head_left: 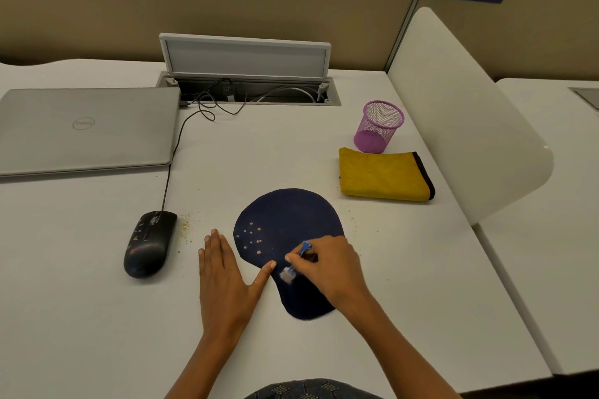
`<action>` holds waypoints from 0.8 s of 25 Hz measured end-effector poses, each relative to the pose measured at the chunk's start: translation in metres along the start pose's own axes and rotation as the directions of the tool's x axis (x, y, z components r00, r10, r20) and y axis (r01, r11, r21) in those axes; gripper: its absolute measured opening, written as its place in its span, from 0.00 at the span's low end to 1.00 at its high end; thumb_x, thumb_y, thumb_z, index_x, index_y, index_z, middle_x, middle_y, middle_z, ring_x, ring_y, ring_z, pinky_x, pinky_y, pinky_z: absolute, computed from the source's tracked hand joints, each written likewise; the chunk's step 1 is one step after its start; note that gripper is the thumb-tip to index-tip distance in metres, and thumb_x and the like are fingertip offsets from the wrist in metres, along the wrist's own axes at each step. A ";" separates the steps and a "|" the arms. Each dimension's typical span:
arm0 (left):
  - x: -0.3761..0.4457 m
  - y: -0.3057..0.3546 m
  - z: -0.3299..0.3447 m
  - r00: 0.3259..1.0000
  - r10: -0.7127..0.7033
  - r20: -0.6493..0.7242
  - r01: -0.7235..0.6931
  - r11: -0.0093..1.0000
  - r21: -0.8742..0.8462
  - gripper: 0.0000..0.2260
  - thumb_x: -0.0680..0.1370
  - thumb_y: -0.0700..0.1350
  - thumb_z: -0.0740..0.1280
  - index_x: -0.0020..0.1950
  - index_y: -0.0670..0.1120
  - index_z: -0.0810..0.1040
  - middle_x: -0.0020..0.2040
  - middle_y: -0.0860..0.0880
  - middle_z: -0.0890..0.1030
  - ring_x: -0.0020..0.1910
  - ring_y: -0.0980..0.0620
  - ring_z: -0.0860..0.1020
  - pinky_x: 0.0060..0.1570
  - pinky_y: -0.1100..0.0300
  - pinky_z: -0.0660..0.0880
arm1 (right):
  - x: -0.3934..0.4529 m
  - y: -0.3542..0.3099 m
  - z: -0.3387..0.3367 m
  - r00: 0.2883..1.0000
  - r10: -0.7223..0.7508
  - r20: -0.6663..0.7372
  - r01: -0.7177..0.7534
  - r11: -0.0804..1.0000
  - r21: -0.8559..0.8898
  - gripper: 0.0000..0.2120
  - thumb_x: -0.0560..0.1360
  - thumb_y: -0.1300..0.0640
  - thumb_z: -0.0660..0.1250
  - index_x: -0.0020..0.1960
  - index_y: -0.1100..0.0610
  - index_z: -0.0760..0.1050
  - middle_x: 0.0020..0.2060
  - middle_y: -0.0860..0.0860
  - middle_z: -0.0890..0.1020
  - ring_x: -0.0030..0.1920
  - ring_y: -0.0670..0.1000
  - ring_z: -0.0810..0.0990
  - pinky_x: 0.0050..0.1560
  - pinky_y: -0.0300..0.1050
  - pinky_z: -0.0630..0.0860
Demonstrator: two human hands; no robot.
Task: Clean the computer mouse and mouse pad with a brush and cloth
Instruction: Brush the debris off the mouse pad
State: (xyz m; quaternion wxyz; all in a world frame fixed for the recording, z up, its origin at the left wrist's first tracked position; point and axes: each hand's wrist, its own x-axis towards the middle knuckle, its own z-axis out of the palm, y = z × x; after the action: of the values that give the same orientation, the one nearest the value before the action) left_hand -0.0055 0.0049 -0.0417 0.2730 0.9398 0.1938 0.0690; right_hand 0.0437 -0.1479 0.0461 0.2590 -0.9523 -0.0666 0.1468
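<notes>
Nearest the camera, both bare forearms reach up from the bottom edge over the white desk (97,317), above a strip of patterned clothing at six o'clock. The left hand (223,278) lies palm down with its fingers straight and together, pointing toward twelve o'clock, flat on the desk just beside the left edge of the mouse pad; its thumb is spread out toward two o'clock, and the thumb tip rests on the pad's edge. The right hand (327,266) comes in from five o'clock with fingers curled, pinching a small blue-handled brush (296,264) between thumb and fingertips; the pale bristles point down and meet the narrow lower part of the dark navy mouse pad (288,214). The pad sits at the centre of the view, with pale crumbs scattered on its left half, at about nine o'clock from the brush. At nine o'clock from the pad, well apart from it, a black wired mouse (149,244) lies on the desk, with crumbs on the surface just to its right. At two o'clock from the pad lies a folded yellow cloth (385,175) with a dark edge, and just behind it stands a purple mesh cup (377,126). Farther off, at ten o'clock, a closed grey Dell laptop (87,129) rests; the mouse cable runs toward it. Beyond, at twelve o'clock, a cable hatch (246,57) stands open.
</notes>
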 end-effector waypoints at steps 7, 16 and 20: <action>-0.001 0.003 -0.003 1.000 -0.008 -0.002 0.008 0.999 -0.032 0.49 0.65 0.75 0.48 0.75 0.45 0.42 0.76 0.47 0.46 0.72 0.54 0.40 0.69 0.57 0.42 | 0.011 0.038 -0.039 0.944 0.191 -0.270 -0.210 0.977 -0.042 0.17 0.75 0.44 0.63 0.53 0.55 0.81 0.49 0.52 0.84 0.47 0.51 0.81 0.48 0.41 0.74; -0.001 0.002 -0.002 1.000 -0.001 0.008 0.001 1.000 -0.007 0.49 0.66 0.75 0.49 0.75 0.43 0.45 0.76 0.45 0.48 0.74 0.49 0.44 0.70 0.57 0.42 | 0.008 0.029 -0.009 0.998 -0.021 -0.054 0.032 0.981 0.192 0.13 0.74 0.45 0.66 0.47 0.53 0.82 0.43 0.50 0.85 0.43 0.47 0.81 0.51 0.44 0.78; -0.001 0.001 0.000 1.000 -0.007 0.009 0.007 1.000 -0.011 0.49 0.65 0.75 0.49 0.75 0.44 0.44 0.76 0.46 0.47 0.74 0.49 0.44 0.70 0.57 0.42 | 0.009 0.037 -0.029 0.956 0.097 -0.278 -0.118 0.991 -0.060 0.16 0.76 0.44 0.62 0.50 0.56 0.80 0.45 0.51 0.84 0.43 0.50 0.81 0.43 0.38 0.71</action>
State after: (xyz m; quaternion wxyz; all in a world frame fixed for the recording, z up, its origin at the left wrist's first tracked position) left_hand -0.0064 0.0040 -0.0409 0.2794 0.9378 0.1955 0.0650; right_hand 0.0635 -0.1919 0.0490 0.2209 -0.9749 0.0164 0.0245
